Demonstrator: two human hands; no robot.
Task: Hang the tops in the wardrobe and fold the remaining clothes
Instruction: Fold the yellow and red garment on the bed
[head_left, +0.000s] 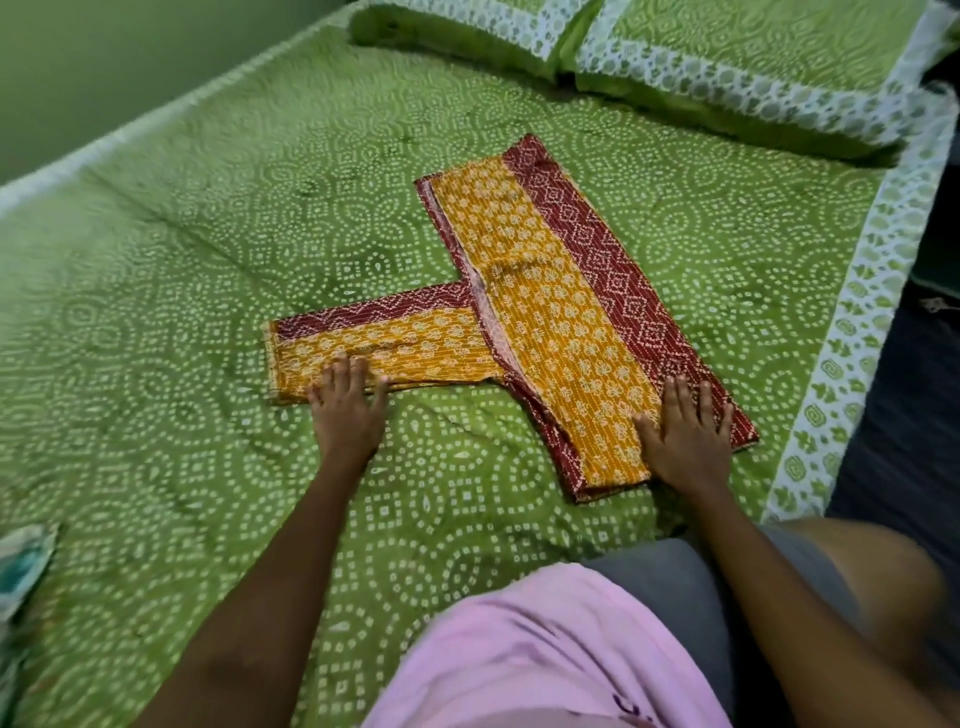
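Head view: garment (550, 312) lies flat on bed (182, 260), looks light and limp; both hands, left (345, 410) and right (685, 441), press it with straight fingers. Best pinched at the hem corners.

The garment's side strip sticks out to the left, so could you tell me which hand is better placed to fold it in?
Probably the left hand: it lies flat on the strip, while the right hand presses the garment near its end.

Home bedroom: bed w/ green bedspread (208, 260) & matching pillows (727, 47).
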